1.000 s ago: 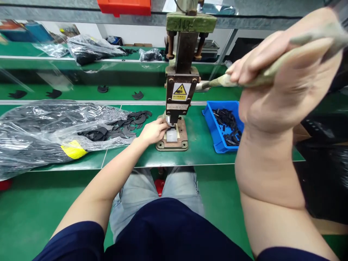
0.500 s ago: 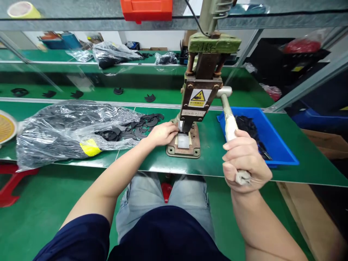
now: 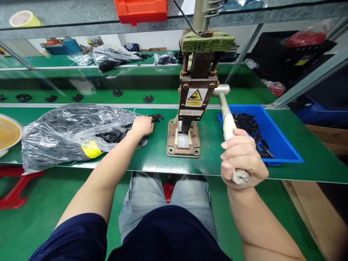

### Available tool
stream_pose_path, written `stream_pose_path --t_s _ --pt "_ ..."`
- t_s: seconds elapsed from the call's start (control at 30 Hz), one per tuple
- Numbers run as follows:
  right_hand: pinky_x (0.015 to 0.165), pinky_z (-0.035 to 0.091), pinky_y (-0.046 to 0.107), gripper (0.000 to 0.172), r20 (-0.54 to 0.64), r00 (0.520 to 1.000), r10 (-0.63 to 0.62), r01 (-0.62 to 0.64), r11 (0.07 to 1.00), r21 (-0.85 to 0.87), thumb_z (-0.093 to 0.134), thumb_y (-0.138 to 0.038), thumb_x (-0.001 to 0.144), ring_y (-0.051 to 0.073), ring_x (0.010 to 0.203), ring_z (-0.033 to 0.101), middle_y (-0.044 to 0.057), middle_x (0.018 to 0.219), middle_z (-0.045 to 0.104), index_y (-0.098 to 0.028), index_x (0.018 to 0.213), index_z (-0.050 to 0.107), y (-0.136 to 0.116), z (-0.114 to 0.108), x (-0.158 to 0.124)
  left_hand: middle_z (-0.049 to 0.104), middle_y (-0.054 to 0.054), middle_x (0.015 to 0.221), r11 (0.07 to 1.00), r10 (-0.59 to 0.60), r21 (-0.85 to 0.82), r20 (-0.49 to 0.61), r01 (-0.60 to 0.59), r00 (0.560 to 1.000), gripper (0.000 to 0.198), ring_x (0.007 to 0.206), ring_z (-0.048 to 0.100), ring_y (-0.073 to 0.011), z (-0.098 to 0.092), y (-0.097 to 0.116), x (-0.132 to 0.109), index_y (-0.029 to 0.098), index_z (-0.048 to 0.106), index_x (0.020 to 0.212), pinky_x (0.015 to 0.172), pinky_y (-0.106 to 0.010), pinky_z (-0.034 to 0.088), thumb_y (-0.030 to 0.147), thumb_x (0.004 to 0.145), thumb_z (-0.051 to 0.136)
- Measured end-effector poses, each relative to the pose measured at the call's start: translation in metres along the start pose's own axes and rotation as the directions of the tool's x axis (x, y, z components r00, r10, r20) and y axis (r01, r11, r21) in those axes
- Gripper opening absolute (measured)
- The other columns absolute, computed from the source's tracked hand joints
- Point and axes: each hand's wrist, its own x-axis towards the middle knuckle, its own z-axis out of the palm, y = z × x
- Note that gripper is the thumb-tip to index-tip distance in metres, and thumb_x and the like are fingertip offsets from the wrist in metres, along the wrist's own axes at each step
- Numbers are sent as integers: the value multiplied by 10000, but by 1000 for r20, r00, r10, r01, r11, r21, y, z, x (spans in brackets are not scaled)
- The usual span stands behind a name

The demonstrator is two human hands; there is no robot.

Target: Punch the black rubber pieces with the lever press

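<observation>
My left hand (image 3: 143,126) is over the loose black curved parts (image 3: 112,135) spilling from a clear plastic bag. Its fingers are curled down among them, and the tips are hidden. My right hand (image 3: 244,157) is wrapped round the tape-covered lever handle (image 3: 227,117) of a hand press. The press's ram (image 3: 197,98) bears a yellow warning label and stands above a rusty base plate (image 3: 172,139). On that base sits a pale, translucent block (image 3: 183,141), beneath the tool's narrow tip.
A blue tray (image 3: 282,146) of black pieces stands right of the press. The plastic bag (image 3: 62,127) fills the bench's left side, near a round white-rimmed yellow item (image 3: 8,134). Several black parts lie on the green strip behind. A metal shelf (image 3: 81,25) crosses overhead.
My left hand has moved left, away from the press's base to the pile of black parts. My right hand stays on the lever; the view has shifted slightly.
</observation>
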Motion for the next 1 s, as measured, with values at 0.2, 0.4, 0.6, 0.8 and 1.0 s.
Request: stream_pose_path --t_s 0.2,0.4,0.6,0.8,1.0 --pt "1087 583 571 186 41 999 -21 21 1000 21 728 -267 875 159 834 719 -56 704 660 -242 735 608 -1 -2 2 748 -193 1225 992 72 -80 -282 -99 957 441 1206 657 -383 -25 -2 -27 208 810 1255 1009 -497 493 411 1081 459" --pt "1091 600 563 245 16 1000 0 0 1000 -6 718 -313 904 156 824 716 -66 693 650 -262 711 576 -1 0 0 797 -77 1151 779 104 -595 -193 -201 976 420 1036 740 -244 -31 30 -52 234 719 1369 930 -342 556 459 1078 516" --pt "1114 611 537 265 31 1000 -5 6 1000 -19 720 -336 921 154 826 721 -61 699 647 -270 711 572 -1 -2 -2 717 -19 916 387 77 -916 -80 -104 994 383 744 689 -145 -3 63 -38 199 683 1246 720 -269 558 431 948 751" --pt "1157 598 523 313 33 999 -6 7 999 -47 710 -386 958 135 834 720 -62 689 638 -259 715 558 -2 -1 -2 676 25 742 131 49 -986 106 99 993 351 565 609 -86 -3 90 -25 169 623 1027 585 -209 499 304 847 893" --pt "1166 590 535 269 29 1000 12 -11 999 -40 713 -363 939 146 834 725 -63 700 645 -271 727 575 -3 -2 -4 660 14 612 128 84 -954 282 271 956 381 511 637 -102 -12 104 -19 174 579 846 531 -200 502 343 852 921"
